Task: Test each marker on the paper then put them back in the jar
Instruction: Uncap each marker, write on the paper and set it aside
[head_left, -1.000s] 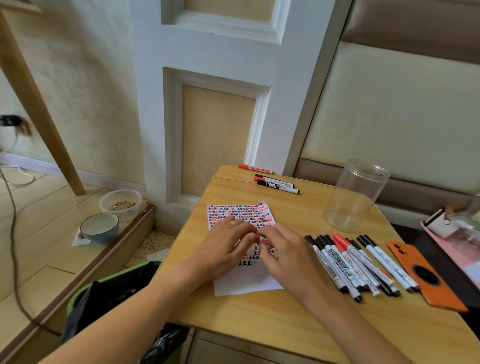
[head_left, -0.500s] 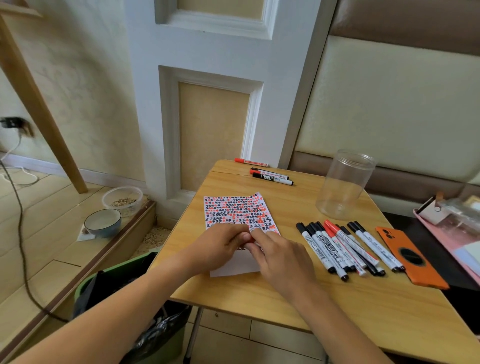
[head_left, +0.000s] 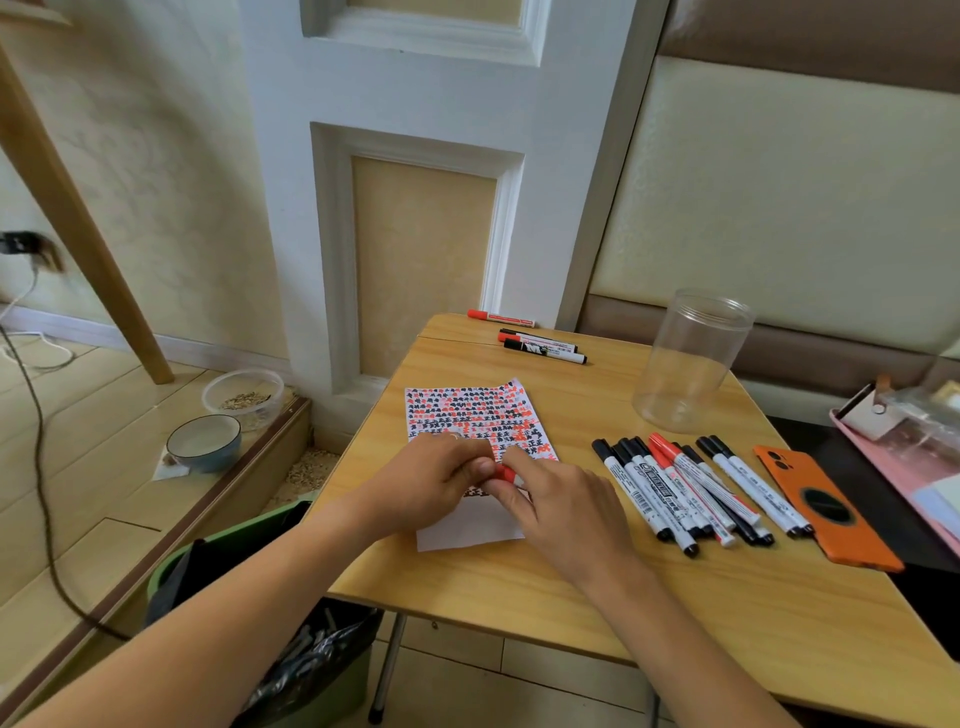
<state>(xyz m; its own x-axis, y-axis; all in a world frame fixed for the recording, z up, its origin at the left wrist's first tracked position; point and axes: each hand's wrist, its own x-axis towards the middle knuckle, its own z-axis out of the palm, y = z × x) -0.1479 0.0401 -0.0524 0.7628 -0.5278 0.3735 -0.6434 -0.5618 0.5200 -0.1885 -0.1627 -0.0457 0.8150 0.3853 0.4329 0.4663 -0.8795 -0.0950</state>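
The paper (head_left: 470, 415) lies on the table (head_left: 571, 571), near its left side. Both hands meet over the near part of the paper: the left hand (head_left: 423, 480) on the left, the right hand (head_left: 563, 506) on the right, with a marker (head_left: 505, 474) between them. To the right of the paper lies a row of markers (head_left: 685, 488), side by side. A phone (head_left: 826, 506) lies just right of that row. The jar (head_left: 691, 358) stands behind the row. Three more markers (head_left: 535, 340) lie at the far edge, behind the paper.

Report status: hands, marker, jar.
Left hand and right hand both pinch a red marker over the paper. Jar empty, unobstructed.
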